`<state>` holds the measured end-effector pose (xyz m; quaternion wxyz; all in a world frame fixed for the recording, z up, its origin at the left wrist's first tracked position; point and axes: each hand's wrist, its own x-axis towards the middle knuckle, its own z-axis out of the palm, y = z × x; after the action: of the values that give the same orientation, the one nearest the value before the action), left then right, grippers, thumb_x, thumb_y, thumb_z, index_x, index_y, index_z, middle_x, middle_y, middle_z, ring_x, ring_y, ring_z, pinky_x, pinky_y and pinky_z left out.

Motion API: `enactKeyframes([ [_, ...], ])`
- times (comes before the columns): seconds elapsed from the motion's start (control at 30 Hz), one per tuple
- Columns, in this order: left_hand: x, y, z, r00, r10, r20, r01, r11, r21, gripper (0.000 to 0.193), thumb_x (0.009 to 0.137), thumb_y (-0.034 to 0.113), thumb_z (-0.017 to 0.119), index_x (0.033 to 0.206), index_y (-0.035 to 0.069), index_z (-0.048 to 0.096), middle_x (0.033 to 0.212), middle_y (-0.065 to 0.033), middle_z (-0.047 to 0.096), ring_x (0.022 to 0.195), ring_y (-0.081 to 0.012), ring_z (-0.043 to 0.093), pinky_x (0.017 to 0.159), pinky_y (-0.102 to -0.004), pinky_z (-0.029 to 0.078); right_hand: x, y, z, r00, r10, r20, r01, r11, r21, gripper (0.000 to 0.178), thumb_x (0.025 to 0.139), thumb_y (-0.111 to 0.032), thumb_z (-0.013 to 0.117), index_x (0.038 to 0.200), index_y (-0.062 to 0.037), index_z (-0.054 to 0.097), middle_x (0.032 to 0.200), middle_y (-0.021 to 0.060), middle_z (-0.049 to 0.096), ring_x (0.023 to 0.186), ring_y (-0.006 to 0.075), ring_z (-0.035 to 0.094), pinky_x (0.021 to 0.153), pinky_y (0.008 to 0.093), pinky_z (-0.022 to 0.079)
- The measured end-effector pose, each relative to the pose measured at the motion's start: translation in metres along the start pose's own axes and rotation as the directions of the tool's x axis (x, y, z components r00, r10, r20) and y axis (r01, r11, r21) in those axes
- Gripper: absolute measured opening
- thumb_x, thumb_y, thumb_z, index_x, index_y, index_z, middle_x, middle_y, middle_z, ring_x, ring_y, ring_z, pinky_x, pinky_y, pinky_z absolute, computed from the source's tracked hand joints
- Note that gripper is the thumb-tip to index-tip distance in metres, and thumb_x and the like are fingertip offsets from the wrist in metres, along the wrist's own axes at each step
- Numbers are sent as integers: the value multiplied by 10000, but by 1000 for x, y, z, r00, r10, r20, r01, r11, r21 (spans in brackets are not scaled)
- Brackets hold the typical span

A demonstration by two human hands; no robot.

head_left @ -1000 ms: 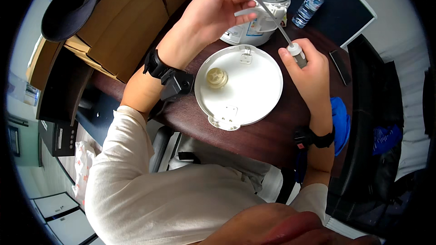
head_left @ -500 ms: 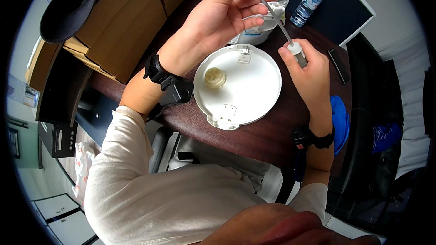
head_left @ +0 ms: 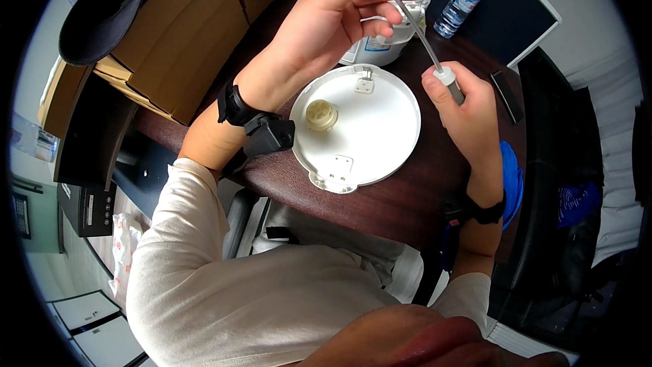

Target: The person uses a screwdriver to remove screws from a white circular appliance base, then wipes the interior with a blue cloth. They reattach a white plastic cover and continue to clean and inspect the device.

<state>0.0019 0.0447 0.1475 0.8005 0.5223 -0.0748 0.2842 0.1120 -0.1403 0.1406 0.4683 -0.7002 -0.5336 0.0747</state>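
A screwdriver [head_left: 422, 35] with a long metal shaft and a grey-and-white handle slants across in front of me. My right hand [head_left: 468, 105] is closed around its handle. At the upper end of the shaft, the thumb and forefinger of my left hand [head_left: 343, 13] pinch the tip, while the other fingers curl loosely behind the shaft. Below my hands, a round white lid [head_left: 373, 136] lies on the table with its inner side up. A cream-coloured round cap [head_left: 321, 116] is on the lid's left part.
Behind my left hand stands a white bucket [head_left: 380, 54] with a hole in its top. A water bottle [head_left: 460, 7] and a dark phone-like slab [head_left: 507, 97] are farther right on the brown table [head_left: 272, 180]. Cardboard boxes [head_left: 183, 41] stand at the left.
My right hand has shifted slightly right and down with the screwdriver handle. My left hand has risen a little, and its wrist has turned slightly. The lid and cap stay in place.
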Motion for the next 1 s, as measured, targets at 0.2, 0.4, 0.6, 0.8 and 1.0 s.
enactKeyframes([
  [0.2,-2,0,4,997,79,14,-81,987,138,278,933,261,460,1060,33,555,1074,-161,613,716,-129,569,689,-262,481,1,-4,-4,1000,7,2,-7,998,-59,221,822,-202,644,797,12,596,632,98,595,547,126,560,493,267,415],
  [0.4,-3,-1,5,997,81,0,-80,980,181,254,935,255,462,1037,39,551,1074,-173,612,725,-130,591,694,-263,488,0,-1,-2,978,-172,-120,128,944,-305,225,784,-201,679,811,4,590,667,127,600,549,220,594,495,301,432],
  [0.6,-7,-10,8,990,111,-82,-99,985,139,234,935,237,472,1041,33,512,1061,-185,610,746,-139,611,676,-262,510,-5,1,10,929,-283,-238,126,846,-518,273,744,-236,717,843,-13,593,692,133,608,591,263,610,513,319,456],
  [0.8,-5,-12,6,991,124,-56,-113,980,165,238,939,239,463,1039,27,506,1058,-186,609,737,-139,613,669,-266,524,-1,3,7,943,-211,-257,123,939,-321,280,703,-181,753,857,-12,591,726,132,616,634,253,620,541,313,473],
  [1.0,-4,-11,6,987,153,-49,-138,963,232,253,946,238,446,1046,10,494,1052,-190,608,720,-146,618,664,-274,531,-1,2,7,911,-301,-282,166,893,-418,280,692,-158,761,864,-15,594,752,126,622,652,239,625,557,312,483],
])
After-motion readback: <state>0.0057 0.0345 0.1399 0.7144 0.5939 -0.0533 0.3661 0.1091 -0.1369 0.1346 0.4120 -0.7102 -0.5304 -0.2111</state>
